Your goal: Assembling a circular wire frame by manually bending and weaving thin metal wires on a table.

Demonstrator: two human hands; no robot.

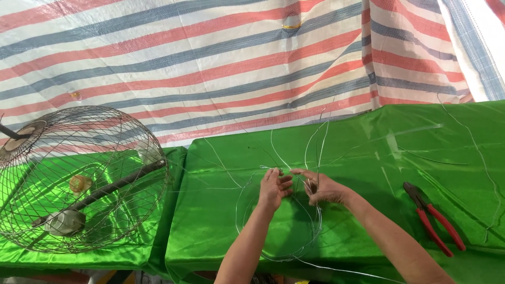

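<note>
- We see thin, bare metal wire (279, 210), shiny and smooth
- We see glossy green satin cloth (368, 152) on the table
- We see a woven plastic tarp (210, 58), matt and striped
- We see a metal wire cage (79, 179)
- We see pliers (434, 215) with smooth red plastic grips

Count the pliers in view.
1. A pair of red-handled metal pliers lies on the shiny green cloth, to the right of the person's right hand. None shows elsewhere; the round wire cage may hide more.
</note>
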